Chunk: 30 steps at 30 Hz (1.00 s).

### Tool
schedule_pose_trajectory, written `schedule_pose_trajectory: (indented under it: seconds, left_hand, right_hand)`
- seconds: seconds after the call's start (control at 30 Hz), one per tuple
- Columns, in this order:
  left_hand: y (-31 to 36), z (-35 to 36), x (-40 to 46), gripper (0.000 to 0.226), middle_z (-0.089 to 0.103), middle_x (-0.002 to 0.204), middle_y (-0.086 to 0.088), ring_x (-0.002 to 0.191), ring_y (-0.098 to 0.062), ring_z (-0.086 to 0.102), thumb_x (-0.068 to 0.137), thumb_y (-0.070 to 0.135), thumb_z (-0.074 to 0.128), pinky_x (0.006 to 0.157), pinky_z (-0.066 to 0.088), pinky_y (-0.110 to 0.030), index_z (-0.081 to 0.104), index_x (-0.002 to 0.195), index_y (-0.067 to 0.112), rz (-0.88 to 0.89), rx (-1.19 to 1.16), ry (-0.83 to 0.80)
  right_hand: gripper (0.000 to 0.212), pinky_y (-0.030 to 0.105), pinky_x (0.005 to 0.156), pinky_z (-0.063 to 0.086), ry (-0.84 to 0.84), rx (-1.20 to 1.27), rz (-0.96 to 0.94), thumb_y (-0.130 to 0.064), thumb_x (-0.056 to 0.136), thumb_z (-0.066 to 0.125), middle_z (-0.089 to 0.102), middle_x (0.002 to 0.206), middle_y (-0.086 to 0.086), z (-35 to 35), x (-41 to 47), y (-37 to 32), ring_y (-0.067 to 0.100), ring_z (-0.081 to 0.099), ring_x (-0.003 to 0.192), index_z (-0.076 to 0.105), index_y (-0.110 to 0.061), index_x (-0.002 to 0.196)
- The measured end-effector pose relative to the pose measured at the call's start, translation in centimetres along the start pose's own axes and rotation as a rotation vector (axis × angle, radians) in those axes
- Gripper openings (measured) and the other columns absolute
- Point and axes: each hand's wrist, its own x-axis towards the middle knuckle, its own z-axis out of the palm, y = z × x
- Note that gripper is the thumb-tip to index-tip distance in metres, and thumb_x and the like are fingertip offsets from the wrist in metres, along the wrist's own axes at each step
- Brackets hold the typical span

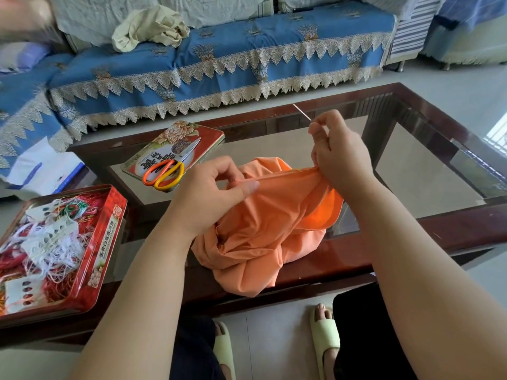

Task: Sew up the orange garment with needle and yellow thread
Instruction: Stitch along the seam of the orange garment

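On the near edge of the glass-topped table [411,171] we see the orange garment [263,231], bunched up, its lower folds hanging over the wooden rim toward us. A stretch of its edge is pulled taut between both hands.

Left hand [211,193]: fingers curled, thumb pressed flat along the fabric edge, pinching the garment at the left end of the taut stretch.

Right hand [337,152]: raised above the garment's right end. Thumb and forefinger pinch the needle [301,112], which points up and left, away from us. Lower fingers of the same hand are curled on the fabric edge. Yellow thread: we can't make it out at this resolution.

Left of the garment, a tin lid [192,133] with a floral print lies flat on the table. Scissors [167,171] with orange and yellow handles rest on it, blades pointing up-right, handles near the left hand but apart from it.

Further left, at the table's near-left corner, an open red tin [109,242] holds a tangle of white, red and green threads and some thread cards.

Behind the table, a sofa [247,50] with a blue cover and cream lace trim; a crumpled cream cloth [151,28] sits on its seat.

Below the table edge, our feet in pale green slippers [325,335] on the tile floor.
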Motion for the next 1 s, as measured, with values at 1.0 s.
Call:
schedule_pose_trajectory:
  seconds: [1.0]
  left_hand:
    - [3.7, 2.7, -1.9, 0.025, 0.052, 0.077, 0.026, 0.072, 0.006, 0.05, 0.081, 0.052, 0.067, 0.062, 0.034, -0.012, 0.066, 0.099, 0.034, -0.085, 0.197, -0.159]
  right_hand:
    - [0.011, 0.031, 0.057, 0.046, 0.127, 0.25, -0.046, -0.027, 0.102, 0.042, 0.055, 0.059, -0.01, 0.2, -2.4, -4.2, 0.011, 0.055, 0.053, 0.048, -0.018, 0.099]
